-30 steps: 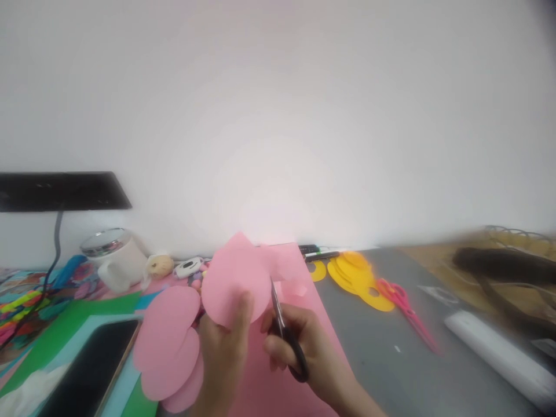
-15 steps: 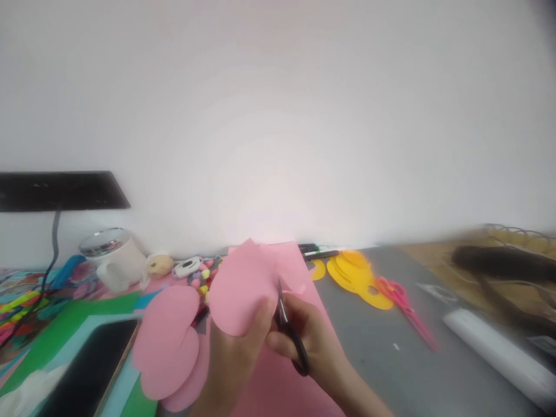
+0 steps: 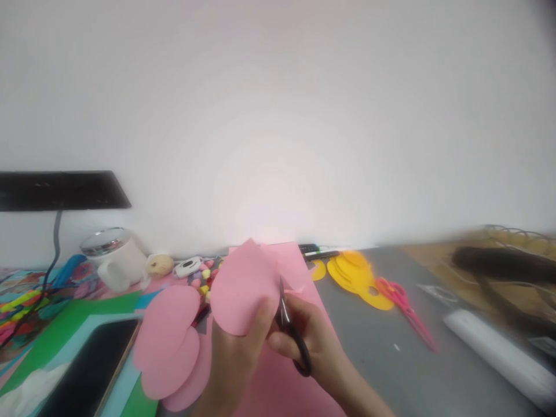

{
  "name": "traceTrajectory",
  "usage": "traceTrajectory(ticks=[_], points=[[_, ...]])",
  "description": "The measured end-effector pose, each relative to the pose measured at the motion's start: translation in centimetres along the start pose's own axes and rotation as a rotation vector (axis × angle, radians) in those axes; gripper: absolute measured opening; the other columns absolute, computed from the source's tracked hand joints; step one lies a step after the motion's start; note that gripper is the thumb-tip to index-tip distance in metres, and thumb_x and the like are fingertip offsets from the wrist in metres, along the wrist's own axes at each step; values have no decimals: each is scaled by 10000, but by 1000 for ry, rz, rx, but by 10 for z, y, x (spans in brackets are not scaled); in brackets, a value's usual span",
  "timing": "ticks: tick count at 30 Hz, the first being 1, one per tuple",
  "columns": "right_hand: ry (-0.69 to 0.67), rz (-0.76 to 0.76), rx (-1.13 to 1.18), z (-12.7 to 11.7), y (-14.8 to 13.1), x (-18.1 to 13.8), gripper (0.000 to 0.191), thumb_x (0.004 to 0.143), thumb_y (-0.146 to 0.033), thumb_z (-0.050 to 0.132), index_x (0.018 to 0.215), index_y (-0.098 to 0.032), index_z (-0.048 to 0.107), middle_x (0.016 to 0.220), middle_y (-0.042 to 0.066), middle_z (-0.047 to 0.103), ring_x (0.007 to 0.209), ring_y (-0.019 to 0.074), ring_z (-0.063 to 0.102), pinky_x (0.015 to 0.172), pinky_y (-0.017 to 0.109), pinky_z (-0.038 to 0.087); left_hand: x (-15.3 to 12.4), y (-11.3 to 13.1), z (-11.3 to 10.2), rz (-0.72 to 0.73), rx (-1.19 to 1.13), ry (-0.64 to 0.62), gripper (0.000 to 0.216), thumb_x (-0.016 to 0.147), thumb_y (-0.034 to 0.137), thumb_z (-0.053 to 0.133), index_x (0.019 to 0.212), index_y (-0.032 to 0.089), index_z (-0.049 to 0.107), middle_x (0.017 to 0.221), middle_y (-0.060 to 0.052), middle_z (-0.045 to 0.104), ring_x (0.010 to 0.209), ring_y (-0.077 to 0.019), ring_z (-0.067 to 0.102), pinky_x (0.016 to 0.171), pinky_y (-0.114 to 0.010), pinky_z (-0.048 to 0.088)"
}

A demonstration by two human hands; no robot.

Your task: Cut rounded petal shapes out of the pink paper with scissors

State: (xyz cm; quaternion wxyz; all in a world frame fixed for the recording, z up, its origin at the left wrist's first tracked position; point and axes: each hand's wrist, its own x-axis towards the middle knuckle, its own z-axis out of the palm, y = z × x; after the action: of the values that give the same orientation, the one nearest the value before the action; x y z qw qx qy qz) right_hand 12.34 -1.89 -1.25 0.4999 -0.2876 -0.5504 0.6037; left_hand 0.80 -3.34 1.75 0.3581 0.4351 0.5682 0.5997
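Note:
My left hand (image 3: 232, 359) pinches a pink petal-shaped paper cutout (image 3: 243, 289), thumb on its lower edge, holding it upright above the desk. My right hand (image 3: 313, 341) grips black-handled scissors (image 3: 290, 327), whose blades point up along the cutout's right edge. A thin pink offcut (image 3: 297, 288) curls away beside the blades. Beneath both hands lies a large pink paper sheet (image 3: 299, 266). Left of my left hand rest several finished pink petals (image 3: 167, 341).
A phone (image 3: 93, 370) lies on green paper (image 3: 56, 330) at the lower left. Behind it are a white mug (image 3: 115, 260), small beads and markers. Yellow paper shapes (image 3: 356, 275), pink scissors (image 3: 403, 307) and a white roll (image 3: 499, 353) sit on the grey mat to the right.
The cutout has shifted right and turned in my left hand. The scissors moved up along its edge, and the trimmed strip has become smaller.

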Motion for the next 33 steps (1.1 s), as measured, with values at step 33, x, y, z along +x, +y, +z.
traceTrajectory(ticks=[33], points=[[16,77,-49,0,-2,-1,437,635,-520,788,687,-163,541,600,-55,395,540,95,320,494,226,295,1,-1,-1,1,-22,-29,271,707,429,675,760,163,675,708,-25,698,705,-195,646,664,-300,519]])
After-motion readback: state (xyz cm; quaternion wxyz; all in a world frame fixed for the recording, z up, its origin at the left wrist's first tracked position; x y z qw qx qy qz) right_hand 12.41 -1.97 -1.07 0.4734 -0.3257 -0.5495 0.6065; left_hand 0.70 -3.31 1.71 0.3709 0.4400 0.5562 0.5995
